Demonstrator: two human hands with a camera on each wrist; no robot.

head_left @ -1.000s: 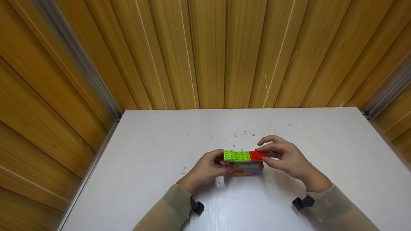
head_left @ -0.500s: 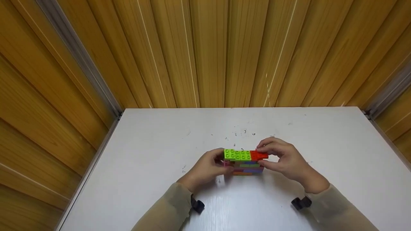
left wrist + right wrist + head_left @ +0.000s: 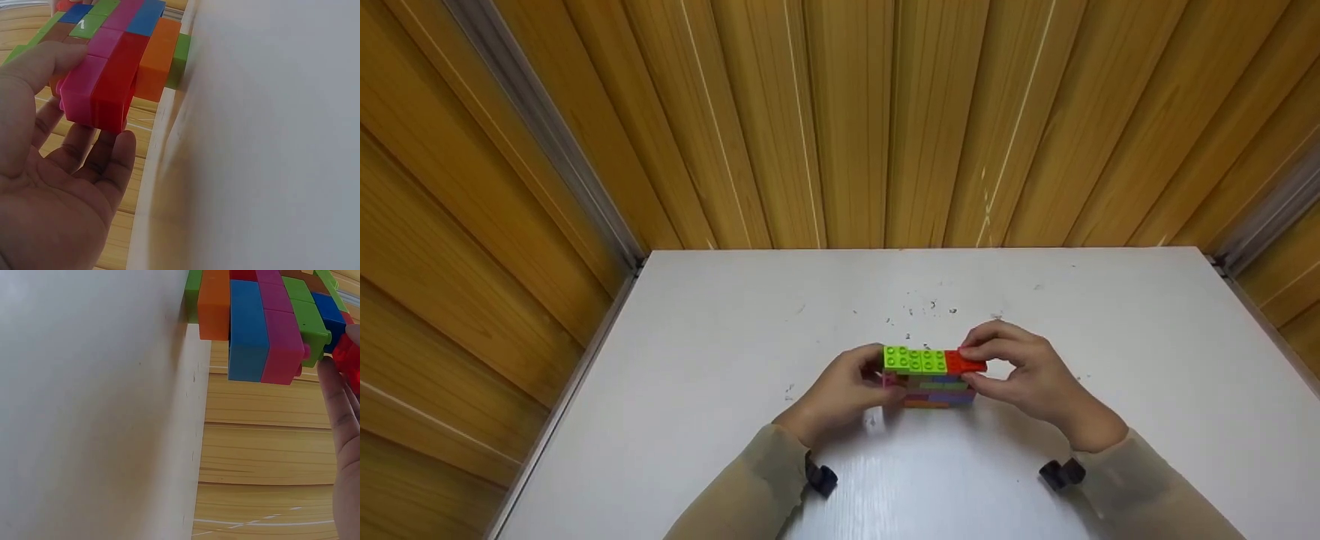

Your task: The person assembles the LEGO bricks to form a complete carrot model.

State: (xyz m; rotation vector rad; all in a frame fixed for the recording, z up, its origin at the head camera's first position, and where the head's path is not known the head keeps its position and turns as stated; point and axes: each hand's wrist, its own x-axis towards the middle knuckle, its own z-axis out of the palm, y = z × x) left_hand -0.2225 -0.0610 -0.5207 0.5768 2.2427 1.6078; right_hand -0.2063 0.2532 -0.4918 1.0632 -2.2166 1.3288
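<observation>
A wall of stacked toy building bricks (image 3: 937,395) stands on the white table, in layers of orange, red, blue, pink and green. Light green bricks (image 3: 915,361) and a red brick (image 3: 954,361) at the right end form its top row. My left hand (image 3: 840,394) grips the wall's left end, thumb on the near side and fingers behind. In the left wrist view, a pink brick (image 3: 79,84) and a red end brick (image 3: 115,84) show beside that thumb. My right hand (image 3: 1031,379) pinches the red top brick between thumb and fingers, which partly hide it.
The white table (image 3: 720,337) reaches back to a wood-patterned panel wall (image 3: 847,127). Small dark marks (image 3: 934,304) dot its surface behind the bricks. A dark band device (image 3: 821,480) sits on each wrist.
My right hand's raised finger has come down, and its thumb and fingers have closed on the red top brick. The left hand keeps its grip almost unmoved.
</observation>
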